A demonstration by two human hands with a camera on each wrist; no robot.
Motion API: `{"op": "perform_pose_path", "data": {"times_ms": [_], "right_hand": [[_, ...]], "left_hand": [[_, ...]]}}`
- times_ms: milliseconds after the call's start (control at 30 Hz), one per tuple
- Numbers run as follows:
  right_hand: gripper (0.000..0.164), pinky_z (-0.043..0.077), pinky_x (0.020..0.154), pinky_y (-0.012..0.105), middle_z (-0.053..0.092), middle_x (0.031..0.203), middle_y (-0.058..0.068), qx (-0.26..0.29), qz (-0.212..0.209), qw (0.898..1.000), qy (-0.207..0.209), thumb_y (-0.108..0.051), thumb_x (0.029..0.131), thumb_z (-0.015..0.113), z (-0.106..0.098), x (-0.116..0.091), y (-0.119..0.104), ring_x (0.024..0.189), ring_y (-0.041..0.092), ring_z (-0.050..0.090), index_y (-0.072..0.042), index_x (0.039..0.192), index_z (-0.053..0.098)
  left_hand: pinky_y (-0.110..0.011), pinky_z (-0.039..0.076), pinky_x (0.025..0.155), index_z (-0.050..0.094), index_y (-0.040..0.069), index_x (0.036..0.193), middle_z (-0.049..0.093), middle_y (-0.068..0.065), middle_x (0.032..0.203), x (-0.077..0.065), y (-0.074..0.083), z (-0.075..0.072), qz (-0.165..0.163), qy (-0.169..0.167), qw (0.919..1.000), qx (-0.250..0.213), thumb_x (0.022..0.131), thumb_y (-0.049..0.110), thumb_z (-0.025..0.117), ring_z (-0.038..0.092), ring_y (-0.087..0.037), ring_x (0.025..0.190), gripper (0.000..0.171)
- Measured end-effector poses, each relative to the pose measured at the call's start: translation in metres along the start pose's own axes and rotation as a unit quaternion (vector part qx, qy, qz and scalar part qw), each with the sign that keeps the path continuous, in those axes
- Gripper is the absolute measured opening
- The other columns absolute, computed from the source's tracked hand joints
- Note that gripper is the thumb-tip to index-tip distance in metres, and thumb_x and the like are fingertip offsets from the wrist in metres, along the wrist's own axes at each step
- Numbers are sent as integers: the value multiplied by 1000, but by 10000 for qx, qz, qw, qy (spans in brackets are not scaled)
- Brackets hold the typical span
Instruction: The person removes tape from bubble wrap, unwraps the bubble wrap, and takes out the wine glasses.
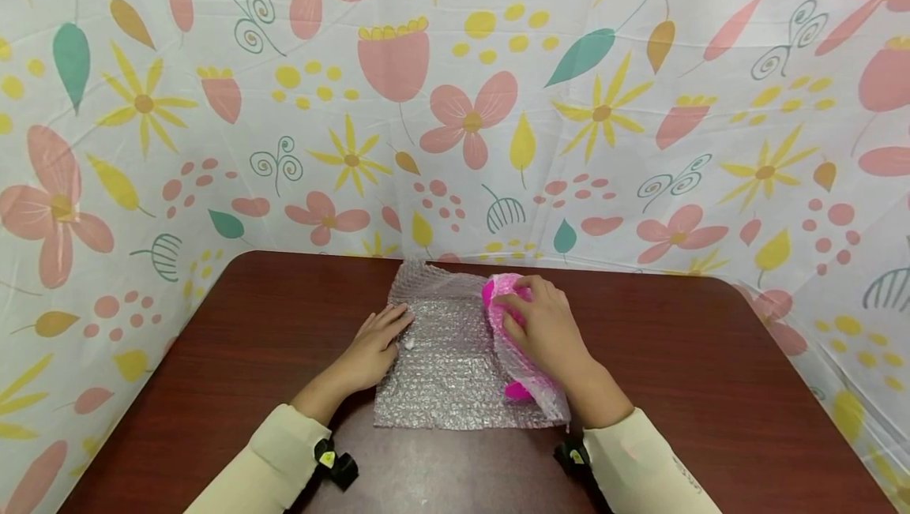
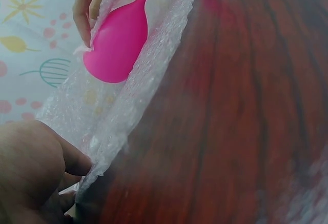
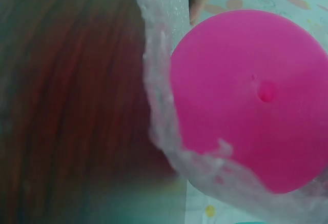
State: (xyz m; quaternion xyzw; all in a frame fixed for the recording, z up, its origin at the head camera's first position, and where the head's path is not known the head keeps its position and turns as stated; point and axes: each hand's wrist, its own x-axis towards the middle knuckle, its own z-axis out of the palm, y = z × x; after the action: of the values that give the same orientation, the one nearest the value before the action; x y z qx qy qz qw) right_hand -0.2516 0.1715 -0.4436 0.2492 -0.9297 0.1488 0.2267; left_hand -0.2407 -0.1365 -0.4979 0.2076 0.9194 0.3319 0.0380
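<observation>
A sheet of clear bubble wrap point(image 1: 448, 372) lies on the table, its right side folded over a bright pink wine glass point(image 2: 120, 39) lying on its side. In the left wrist view the bowl and stem show, and the round foot point(image 3: 230, 80) fills much of the right wrist view. My right hand point(image 1: 550, 328) curves its fingers over the wrapped glass and grips it through the wrap. My left hand point(image 1: 370, 348) rests on the left edge of the wrap, fingers extended. A small white bit point(image 1: 409, 344) lies on the wrap by its fingers.
The dark red-brown wooden table point(image 1: 697, 364) has rounded far corners. Behind it hangs a white cloth point(image 1: 441, 151) printed with flowers and leaves. Black straps with small cameras point(image 1: 341, 468) sit at both wrists.
</observation>
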Motion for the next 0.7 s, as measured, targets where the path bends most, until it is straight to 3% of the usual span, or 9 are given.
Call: {"op": "perform_pose_path", "data": {"times_ms": [700], "right_hand": [[22,41,82,44,55,118,15,-178,125,9997,-54,-29,88,69,-1,-3,5,107,34,53,-19,108,71]], "left_hand": [[-57,0,121,34,12,151,21,-7,162,0,0,-2,-159,-138,9997,-132,99,8,43,10,-30,152,52]]}}
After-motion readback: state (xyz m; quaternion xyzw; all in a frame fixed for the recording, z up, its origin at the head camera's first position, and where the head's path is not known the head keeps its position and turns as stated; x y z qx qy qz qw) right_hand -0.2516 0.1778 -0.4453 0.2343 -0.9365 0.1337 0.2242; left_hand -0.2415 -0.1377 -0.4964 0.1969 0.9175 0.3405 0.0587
